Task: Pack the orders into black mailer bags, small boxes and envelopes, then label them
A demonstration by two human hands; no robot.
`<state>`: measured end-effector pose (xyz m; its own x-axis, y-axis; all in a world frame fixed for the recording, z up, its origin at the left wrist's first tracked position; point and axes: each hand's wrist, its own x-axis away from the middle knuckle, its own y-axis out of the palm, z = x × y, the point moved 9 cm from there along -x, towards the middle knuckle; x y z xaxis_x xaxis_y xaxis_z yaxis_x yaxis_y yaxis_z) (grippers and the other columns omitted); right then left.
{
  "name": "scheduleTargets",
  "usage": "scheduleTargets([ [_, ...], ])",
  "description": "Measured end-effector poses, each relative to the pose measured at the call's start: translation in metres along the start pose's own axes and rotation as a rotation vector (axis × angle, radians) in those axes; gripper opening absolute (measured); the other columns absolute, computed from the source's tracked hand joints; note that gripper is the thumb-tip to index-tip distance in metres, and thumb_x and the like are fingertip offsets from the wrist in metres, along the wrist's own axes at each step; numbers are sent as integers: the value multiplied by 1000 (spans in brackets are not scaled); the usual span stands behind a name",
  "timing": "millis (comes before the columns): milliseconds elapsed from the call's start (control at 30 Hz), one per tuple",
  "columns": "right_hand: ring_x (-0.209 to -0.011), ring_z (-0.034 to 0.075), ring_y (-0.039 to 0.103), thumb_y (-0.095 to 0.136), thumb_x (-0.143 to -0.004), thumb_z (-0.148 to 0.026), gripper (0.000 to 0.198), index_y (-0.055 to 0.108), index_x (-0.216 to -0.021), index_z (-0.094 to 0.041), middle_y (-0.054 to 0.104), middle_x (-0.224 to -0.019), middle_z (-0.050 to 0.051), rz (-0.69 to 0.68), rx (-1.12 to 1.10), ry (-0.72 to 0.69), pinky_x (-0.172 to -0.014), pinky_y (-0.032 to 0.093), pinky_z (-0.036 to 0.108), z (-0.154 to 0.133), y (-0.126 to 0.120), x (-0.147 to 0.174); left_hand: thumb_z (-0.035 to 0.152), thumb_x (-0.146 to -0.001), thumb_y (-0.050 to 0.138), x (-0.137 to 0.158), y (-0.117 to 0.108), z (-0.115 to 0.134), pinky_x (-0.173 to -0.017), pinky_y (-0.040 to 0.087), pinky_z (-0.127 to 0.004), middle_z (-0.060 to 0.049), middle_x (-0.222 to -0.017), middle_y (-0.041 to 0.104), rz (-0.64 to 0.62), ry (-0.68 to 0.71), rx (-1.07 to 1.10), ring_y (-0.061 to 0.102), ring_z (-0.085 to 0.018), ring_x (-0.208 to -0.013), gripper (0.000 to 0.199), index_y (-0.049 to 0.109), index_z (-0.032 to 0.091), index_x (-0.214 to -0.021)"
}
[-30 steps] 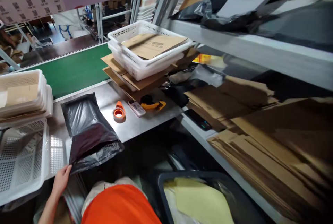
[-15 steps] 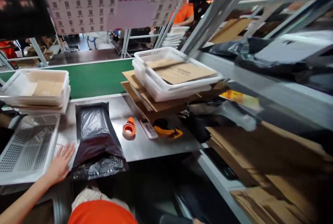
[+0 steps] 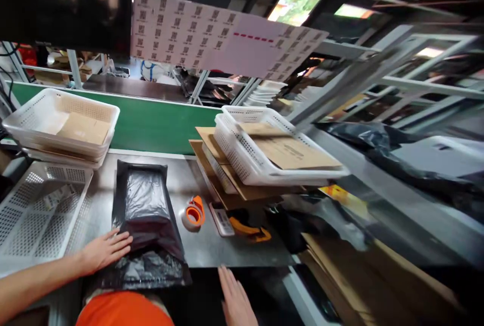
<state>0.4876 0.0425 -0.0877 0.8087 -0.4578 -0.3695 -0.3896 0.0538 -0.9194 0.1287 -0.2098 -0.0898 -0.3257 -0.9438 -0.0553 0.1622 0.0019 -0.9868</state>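
A black plastic mailing bag (image 3: pixel 145 200) lies on the metal table in front of me, its lower flap hanging at the near edge. My left hand (image 3: pixel 108 251) rests with outstretched fingers over the bag's left side, the fingertips on or just above it. Off the table's front edge, my right hand (image 3: pixel 236 295) is raised with its fingers extended and holds nothing. Right of the bag sit an orange tape dispenser (image 3: pixel 194 213), a pale phone-like device (image 3: pixel 222 219) and a yellow-and-black tool (image 3: pixel 250 229) whose kind I cannot make out.
An empty white perforated basket (image 3: pixel 77 215) stands left of the bag, below a stack of baskets (image 3: pixel 109 137). More baskets (image 3: pixel 245 164) sit on cardboard at the right. Flat cardboard (image 3: pixel 340 275) lies lower right. A green conveyor belt (image 3: pixel 162 126) runs behind.
My left hand has moved right from the basket's edge to the bag. My right hand has risen into view at the bottom. The camera view has shifted and tilted.
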Motion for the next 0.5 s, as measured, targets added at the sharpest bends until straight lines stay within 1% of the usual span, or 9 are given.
scheduleTargets([
  [67,-139,35,64,46,-90,-2,83,42,-166,-35,61,-160,9,-45,95,-160,-108,59,60,-35,28,-33,3,-86,61,-5,4,-3,-136,28,-46,-6,-174,43,-19,22,22,38,-24,-163,87,42,29,-167],
  [100,-143,36,61,47,-88,0,85,43,-166,-33,59,-163,9,-137,104,-274,-114,55,63,-54,47,-52,6,-87,65,-8,6,-5,-136,27,-48,-7,-174,41,-40,27,27,37,-26,-164,84,45,29,-165],
  [167,-148,32,57,52,-92,-4,77,48,-162,-36,57,-164,4,-369,-18,-574,-121,49,62,-93,79,-79,19,-84,77,-12,10,-10,-134,27,-55,-13,-177,35,-92,33,27,34,-33,-165,83,49,25,-163],
  [200,-151,30,54,53,-95,-7,69,54,-157,-37,56,-165,2,-459,-74,-674,-125,45,61,-104,89,-90,26,-82,82,-13,11,-12,-133,28,-58,-17,-177,33,-112,31,26,34,-36,-164,85,50,22,-162],
  [233,-153,29,51,54,-97,-9,59,63,-149,-35,57,-165,2,-530,-128,-731,-128,41,60,-110,95,-101,33,-81,85,-14,12,-14,-133,28,-60,-20,-176,34,-122,29,26,37,-38,-163,86,52,20,-160],
  [300,-154,29,50,56,-97,-13,38,78,-124,-28,61,-161,6,-619,-201,-716,-131,33,63,-107,104,-122,42,-83,85,-15,13,-19,-133,26,-62,-24,-171,44,-107,-1,25,45,-39,-157,78,60,17,-153],
  [367,-150,33,54,60,-90,-13,27,81,-105,-21,67,-154,13,-664,-259,-638,-129,34,66,-95,108,-135,41,-88,80,-14,11,-25,-136,16,-63,-23,-161,57,-62,-51,21,54,-37,-150,56,72,18,-139],
  [433,-144,33,60,61,-81,-12,31,80,-105,-19,72,-145,15,-675,-304,-591,-124,44,62,-83,108,-142,40,-92,75,-11,10,-29,-137,4,-64,-19,-154,66,-23,-98,33,57,-35,-147,33,80,20,-119],
  [500,-139,29,64,59,-76,-11,41,77,-111,-19,76,-138,13,-662,-391,-549,-118,51,53,-73,104,-146,37,-94,72,-6,9,-30,-138,-2,-63,-15,-152,68,-13,-131,88,56,-34,-149,20,82,22,-102],
])
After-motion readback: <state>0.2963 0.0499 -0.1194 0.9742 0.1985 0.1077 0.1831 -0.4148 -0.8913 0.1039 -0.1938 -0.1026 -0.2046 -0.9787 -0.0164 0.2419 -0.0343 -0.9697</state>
